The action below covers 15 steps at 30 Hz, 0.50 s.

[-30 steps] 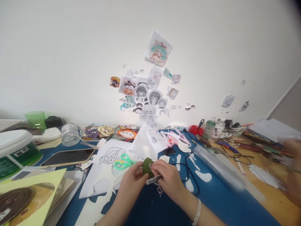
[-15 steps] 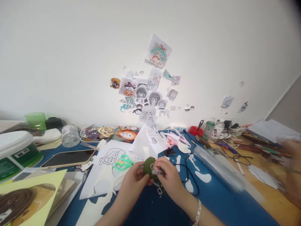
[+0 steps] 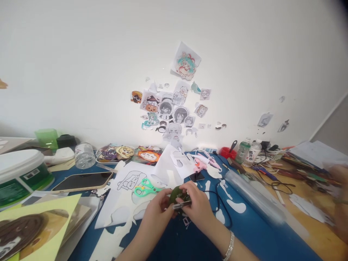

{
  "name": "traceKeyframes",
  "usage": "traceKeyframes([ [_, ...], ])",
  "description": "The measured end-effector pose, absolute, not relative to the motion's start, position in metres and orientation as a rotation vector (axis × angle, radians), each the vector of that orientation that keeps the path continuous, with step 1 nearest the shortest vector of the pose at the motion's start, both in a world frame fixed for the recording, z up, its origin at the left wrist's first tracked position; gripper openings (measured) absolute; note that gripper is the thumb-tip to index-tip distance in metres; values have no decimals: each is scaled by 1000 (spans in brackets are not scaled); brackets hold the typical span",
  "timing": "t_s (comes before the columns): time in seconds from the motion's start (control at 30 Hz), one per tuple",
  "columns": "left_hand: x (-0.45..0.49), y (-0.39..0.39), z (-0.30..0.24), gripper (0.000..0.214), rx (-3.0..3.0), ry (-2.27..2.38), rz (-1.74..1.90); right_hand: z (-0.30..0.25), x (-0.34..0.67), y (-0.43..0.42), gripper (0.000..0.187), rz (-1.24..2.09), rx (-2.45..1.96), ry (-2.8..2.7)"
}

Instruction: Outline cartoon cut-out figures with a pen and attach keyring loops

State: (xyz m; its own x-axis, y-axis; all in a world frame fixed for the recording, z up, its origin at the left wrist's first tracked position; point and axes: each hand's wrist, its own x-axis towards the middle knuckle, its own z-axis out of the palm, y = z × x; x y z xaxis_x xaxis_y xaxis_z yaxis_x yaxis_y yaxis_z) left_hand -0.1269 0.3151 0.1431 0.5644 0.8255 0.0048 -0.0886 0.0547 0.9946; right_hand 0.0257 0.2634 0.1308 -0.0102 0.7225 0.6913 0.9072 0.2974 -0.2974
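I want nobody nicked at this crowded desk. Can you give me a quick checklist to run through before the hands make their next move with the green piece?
1. Green piece gripped: ok, left hand and right hand are both on it.
2. Tool secure: ok, pinched in the right hand, lying across the piece.
3. Tool tip clear of left fingers: cannot tell, tip hidden.
4. Scissors out of the way: ok, on paper left of the hands, untouched.
5. Cable clear: not ok, it loops right beside the right hand.
6. Other person's hand away: ok, at the far right edge.
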Motion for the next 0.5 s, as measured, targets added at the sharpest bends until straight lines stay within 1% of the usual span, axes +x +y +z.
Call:
traceKeyframes([
  [0.07,-127,314,141,34,1363,707,784,129,27,265,8,-329,-1475,-1807],
  [0.23,-127,314,135,30,1386,720,799,123,28,266,14,-355,-1451,-1875],
  [0.5,-124,319,130,38,1361,756,789,122,25,268,18,-133,-1521,-1692],
])
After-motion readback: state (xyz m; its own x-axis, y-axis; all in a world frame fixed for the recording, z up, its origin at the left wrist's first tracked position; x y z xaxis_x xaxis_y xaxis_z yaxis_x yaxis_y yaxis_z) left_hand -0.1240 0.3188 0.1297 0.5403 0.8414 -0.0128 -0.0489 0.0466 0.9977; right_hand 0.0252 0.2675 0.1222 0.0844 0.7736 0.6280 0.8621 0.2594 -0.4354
